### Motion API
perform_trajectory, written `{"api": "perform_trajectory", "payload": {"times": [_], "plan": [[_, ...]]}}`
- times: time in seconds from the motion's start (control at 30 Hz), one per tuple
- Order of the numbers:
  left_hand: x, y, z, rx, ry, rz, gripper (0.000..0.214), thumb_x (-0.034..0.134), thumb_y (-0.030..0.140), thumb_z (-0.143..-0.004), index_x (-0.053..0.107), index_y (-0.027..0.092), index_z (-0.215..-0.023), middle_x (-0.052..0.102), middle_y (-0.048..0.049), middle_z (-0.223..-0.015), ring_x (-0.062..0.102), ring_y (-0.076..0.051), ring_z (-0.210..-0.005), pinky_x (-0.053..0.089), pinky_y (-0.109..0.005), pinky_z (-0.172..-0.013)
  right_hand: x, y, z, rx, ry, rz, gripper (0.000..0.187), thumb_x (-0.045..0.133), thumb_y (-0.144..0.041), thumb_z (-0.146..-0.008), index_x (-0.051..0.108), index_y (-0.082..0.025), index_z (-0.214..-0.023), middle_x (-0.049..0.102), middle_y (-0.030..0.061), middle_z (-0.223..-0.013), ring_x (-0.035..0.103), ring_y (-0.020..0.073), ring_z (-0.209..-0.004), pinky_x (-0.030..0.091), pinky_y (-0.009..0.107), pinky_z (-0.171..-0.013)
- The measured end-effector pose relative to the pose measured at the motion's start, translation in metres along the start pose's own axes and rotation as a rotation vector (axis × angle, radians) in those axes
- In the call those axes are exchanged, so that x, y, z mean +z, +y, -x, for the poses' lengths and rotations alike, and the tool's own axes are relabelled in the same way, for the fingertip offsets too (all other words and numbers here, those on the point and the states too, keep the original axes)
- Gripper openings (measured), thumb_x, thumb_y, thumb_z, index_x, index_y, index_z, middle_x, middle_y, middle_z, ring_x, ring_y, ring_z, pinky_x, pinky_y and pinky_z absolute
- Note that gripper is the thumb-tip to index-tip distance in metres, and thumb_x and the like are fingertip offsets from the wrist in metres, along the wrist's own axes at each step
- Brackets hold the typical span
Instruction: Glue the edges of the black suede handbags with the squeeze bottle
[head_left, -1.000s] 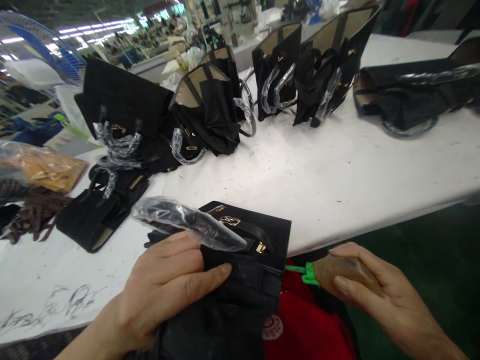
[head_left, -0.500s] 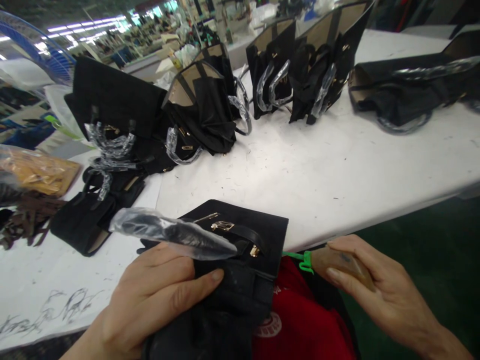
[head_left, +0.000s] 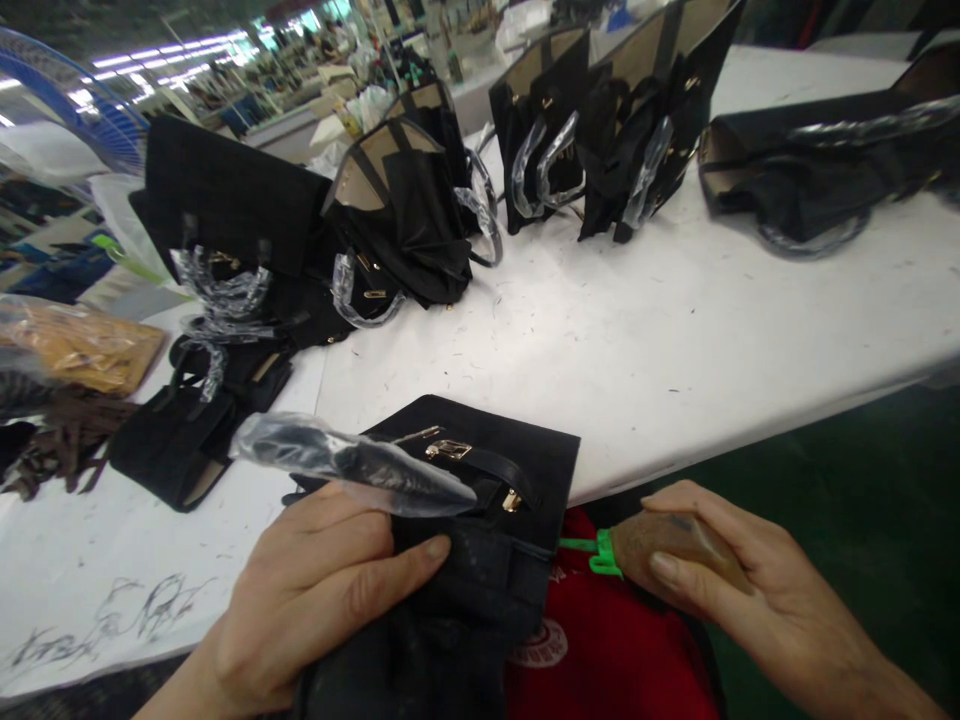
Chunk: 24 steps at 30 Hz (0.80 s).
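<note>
A black handbag with gold clasps lies half on the white table's near edge and half in my lap. Its plastic-wrapped handle sticks out to the left. My left hand grips the bag's dark fabric just below that handle, thumb across the top. My right hand is closed on a brown wooden tool handle with a green plastic tie at its tip, just right of the bag.
Several more black handbags with wrapped handles stand and lie along the table's far and left side. A yellow-brown bag in plastic sits at the left edge. A blue fan stands behind. Green floor lies to the right.
The bag and my left hand shifted slightly left on the table edge. My right hand with the wooden handle sank a little and stayed beside the bag.
</note>
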<state>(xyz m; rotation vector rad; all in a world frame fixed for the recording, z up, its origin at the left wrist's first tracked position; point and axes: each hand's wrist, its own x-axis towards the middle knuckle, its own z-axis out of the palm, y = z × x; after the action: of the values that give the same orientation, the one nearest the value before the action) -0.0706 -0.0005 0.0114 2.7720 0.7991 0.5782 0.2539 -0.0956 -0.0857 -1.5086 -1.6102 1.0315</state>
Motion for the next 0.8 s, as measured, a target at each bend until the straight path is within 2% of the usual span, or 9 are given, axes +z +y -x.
{"api": "perform_trajectory", "payload": {"times": [0.2, 0.37, 0.5, 0.63, 0.8], "plan": [[0.0, -0.002, 0.005, -0.001, 0.009, -0.026, 0.032, 0.042, 0.03, -0.102, 0.069, 0.029, -0.12, 0.074, -0.0054, -0.085, 0.072, -0.022, -0.081, 0.058, -0.033, -0.063, -0.003, 0.001, 0.003, -0.031, 0.089, 0.062, 0.015, 0.059, -0.033, -0.094, 0.061, -0.031, -0.11, 0.07, -0.0041, -0.088, 0.068, 0.0157, -0.068, 0.054, 0.022, -0.058], [0.003, -0.002, 0.005, 0.021, 0.0, -0.059, 0.033, 0.038, 0.029, -0.103, 0.068, 0.028, -0.118, 0.073, -0.0044, -0.082, 0.071, -0.021, -0.077, 0.052, -0.032, -0.057, -0.009, 0.005, 0.003, -0.038, 0.177, 0.129, 0.014, 0.061, -0.036, -0.094, 0.061, -0.031, -0.107, 0.07, -0.0043, -0.084, 0.068, 0.0153, -0.064, 0.053, 0.021, -0.053], [0.006, 0.0, 0.002, 0.025, 0.041, -0.056, 0.031, 0.039, 0.03, -0.101, 0.067, 0.027, -0.114, 0.069, -0.0038, -0.074, 0.069, -0.023, -0.075, 0.05, -0.033, -0.057, -0.006, 0.004, 0.002, -0.029, 0.136, 0.088, 0.016, 0.06, -0.035, -0.095, 0.059, -0.031, -0.11, 0.07, -0.0053, -0.085, 0.069, 0.0143, -0.065, 0.054, 0.02, -0.055], [0.008, 0.0, 0.0, 0.039, 0.065, -0.06, 0.031, 0.037, 0.03, -0.102, 0.067, 0.025, -0.112, 0.07, -0.0052, -0.077, 0.07, -0.023, -0.076, 0.05, -0.034, -0.056, 0.0, -0.001, 0.002, -0.034, 0.074, 0.052, 0.016, 0.058, -0.032, -0.096, 0.057, -0.032, -0.111, 0.068, -0.0058, -0.083, 0.068, 0.0138, -0.064, 0.053, 0.021, -0.056], [0.008, -0.004, 0.0, 0.08, 0.088, 0.02, 0.03, 0.041, 0.028, -0.102, 0.068, 0.02, -0.112, 0.069, -0.0064, -0.077, 0.07, -0.023, -0.083, 0.056, -0.035, -0.066, -0.001, -0.006, 0.007, -0.032, 0.039, 0.012, 0.019, 0.058, -0.036, -0.096, 0.058, -0.032, -0.115, 0.071, -0.0028, -0.092, 0.07, 0.0169, -0.073, 0.054, 0.021, -0.056]]}}
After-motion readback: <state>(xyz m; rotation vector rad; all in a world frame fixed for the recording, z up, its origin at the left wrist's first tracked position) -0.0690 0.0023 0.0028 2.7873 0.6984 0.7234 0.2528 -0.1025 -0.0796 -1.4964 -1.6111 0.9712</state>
